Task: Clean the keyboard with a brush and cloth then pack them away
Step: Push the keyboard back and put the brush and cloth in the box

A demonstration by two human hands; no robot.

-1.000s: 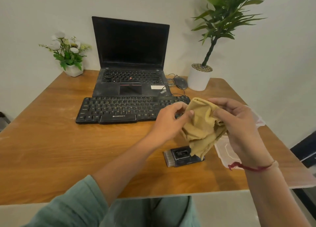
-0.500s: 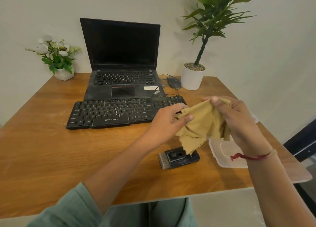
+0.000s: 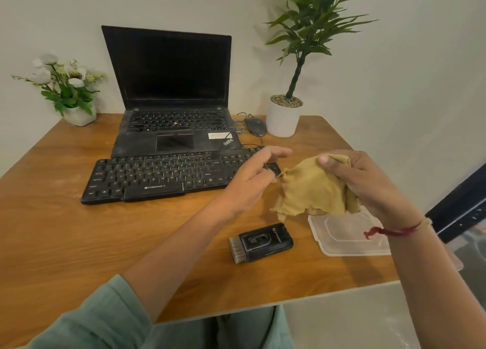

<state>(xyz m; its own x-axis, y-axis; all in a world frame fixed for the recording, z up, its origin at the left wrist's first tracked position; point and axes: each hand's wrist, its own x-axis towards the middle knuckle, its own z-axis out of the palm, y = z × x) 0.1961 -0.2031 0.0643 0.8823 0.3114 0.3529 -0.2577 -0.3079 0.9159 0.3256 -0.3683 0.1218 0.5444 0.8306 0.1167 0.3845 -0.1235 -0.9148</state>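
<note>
Cloth [image 3: 313,188]: tan, soft, limp, light; I judge it will drape and bunch rather than hold a shape. It hangs right of centre in the frame, above the tabletop [image 3: 79,243], bunched at the top in my right hand [image 3: 368,185], whose fingers [image 3: 326,161] are closed on the upper fold with the thumb pressing from the front. A twisted corner points left toward my left hand [image 3: 252,183]; I cannot tell whether that hand's lower fingers pinch the corner, while the upper ones are spread open. Best hold, in my view: gather a broad fold into the palm, since one corner would leave the rest to trail.

Brush [image 3: 260,243]: black, stiff body, pale bristles at its left end, lying flat on the tabletop below the cloth, apart from it. Light and rigid, I judge; take it by the long sides of the body.

Container lid [image 3: 347,238]: clear plastic, flat, lower right, under the cloth's hanging edge.

Keyboard [image 3: 163,177]: black, centre left, flat, partly behind the left hand.

Laptop [image 3: 171,85]: open, dark screen, behind the keyboard.

Mouse [image 3: 255,126], potted plant [image 3: 284,117]: upper right.

Flower pot [image 3: 79,114]: upper left.
</note>
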